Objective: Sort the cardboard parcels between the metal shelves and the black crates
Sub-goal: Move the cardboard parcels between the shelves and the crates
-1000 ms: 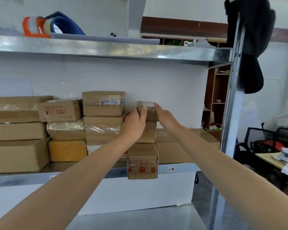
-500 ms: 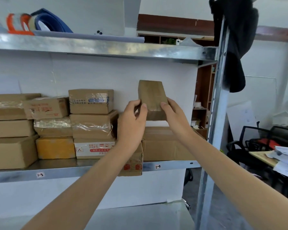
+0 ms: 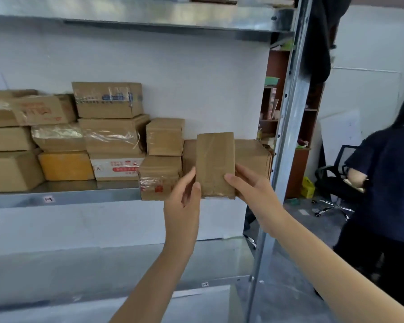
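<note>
— Holding up a small, flat, brown tape-wrapped cardboard parcel (image 3: 215, 164), upright, between the two hands and clear of the grey metal shelf (image 3: 79, 194) beyond them. Gripped how?

— Pinched low on both long edges. With the left hand (image 3: 184, 206), thumb and fingertips closed on the left edge. With the right hand (image 3: 254, 199), thumb laid across the lower front face, fingers hidden behind. Held nothing else.

— Judged heavy?

— Probably light, being carried by fingertips alone. Looked stiff and boxy, yet slick under the glossy tape, so likely to slide in a loose grip.

— Best taken where?

— Across the narrow width, thumb on one face and fingers on the other, away from the puckered tape at the bottom end. Could probably be managed one-handed.

— Bound where?

— Could not tell. Saw no black crates, only stacked brown cardboard boxes (image 3: 112, 134) left of and behind the hands.
</note>
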